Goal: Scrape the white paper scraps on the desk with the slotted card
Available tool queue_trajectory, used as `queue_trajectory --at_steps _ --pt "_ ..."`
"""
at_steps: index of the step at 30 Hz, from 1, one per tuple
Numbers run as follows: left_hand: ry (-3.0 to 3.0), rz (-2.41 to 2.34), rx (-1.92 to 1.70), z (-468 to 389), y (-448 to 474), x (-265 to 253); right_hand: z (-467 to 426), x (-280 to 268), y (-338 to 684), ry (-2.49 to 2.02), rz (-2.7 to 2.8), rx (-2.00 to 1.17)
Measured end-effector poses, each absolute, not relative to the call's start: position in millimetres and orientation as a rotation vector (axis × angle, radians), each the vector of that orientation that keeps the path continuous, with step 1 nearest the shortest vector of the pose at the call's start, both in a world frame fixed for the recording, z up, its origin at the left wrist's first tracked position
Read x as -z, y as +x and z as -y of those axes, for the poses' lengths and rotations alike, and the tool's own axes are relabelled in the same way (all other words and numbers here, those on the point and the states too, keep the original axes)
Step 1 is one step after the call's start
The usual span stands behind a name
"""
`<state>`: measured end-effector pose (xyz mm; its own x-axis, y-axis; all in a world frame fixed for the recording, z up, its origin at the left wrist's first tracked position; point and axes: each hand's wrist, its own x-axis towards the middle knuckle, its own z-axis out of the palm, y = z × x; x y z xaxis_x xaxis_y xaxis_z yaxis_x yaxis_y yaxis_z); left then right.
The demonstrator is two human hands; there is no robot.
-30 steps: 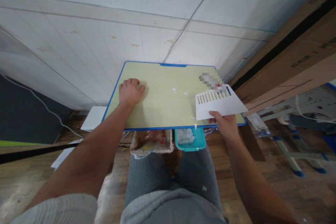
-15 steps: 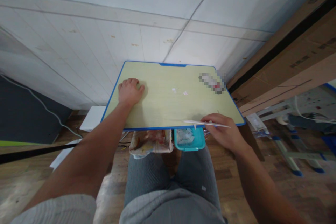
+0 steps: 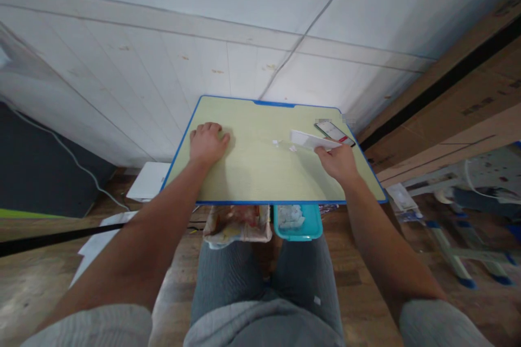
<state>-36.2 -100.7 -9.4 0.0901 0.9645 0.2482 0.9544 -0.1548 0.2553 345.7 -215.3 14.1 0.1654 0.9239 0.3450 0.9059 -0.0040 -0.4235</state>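
My left hand (image 3: 209, 143) rests palm down on the left part of the pale yellow tabletop (image 3: 244, 173), its fingers a little bent and apart, holding nothing. In my right hand (image 3: 338, 162), a thin flat white card-like piece (image 3: 310, 140) is gripped by its right end, tilted over the right half of the table. Exactly what kind of piece it is, I cannot tell. Just below its left end lie two small white scraps (image 3: 275, 142), one left of the other. A phone (image 3: 334, 131) lies behind my right hand, partly covered by the hand and the piece.
A turquoise plastic box (image 3: 313, 225) with whitish contents sits below the table's front edge. Left of it is a plastic-lined bin (image 3: 211, 234). The wall (image 3: 163, 54) stands behind the table, and large cardboard boxes (image 3: 459, 87) line the right side.
My right hand has moved from the table's front edge forward over the tabletop, carrying the white piece and turning its flat face into view. My left hand stays on the table.
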Motion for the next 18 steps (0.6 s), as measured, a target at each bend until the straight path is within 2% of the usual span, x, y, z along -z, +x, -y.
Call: queue_trajectory --at_steps 3,6,11,18 --pt "2.296 -2.023 -0.571 100.4 -36.0 10.9 231.3 -12.2 338.5 -1.905 1.808 -0.095" --pt "2.29 -2.031 -0.577 99.3 -36.3 13.3 246.9 -11.6 334.8 -1.729 1.844 -0.251" --pt "2.286 -2.034 -0.576 100.2 -35.9 12.5 235.1 -13.6 345.8 -1.72 1.524 -0.224" --pt "2.269 -2.022 -0.586 101.2 -35.5 10.3 206.3 -5.7 345.4 -1.789 1.286 -0.494"
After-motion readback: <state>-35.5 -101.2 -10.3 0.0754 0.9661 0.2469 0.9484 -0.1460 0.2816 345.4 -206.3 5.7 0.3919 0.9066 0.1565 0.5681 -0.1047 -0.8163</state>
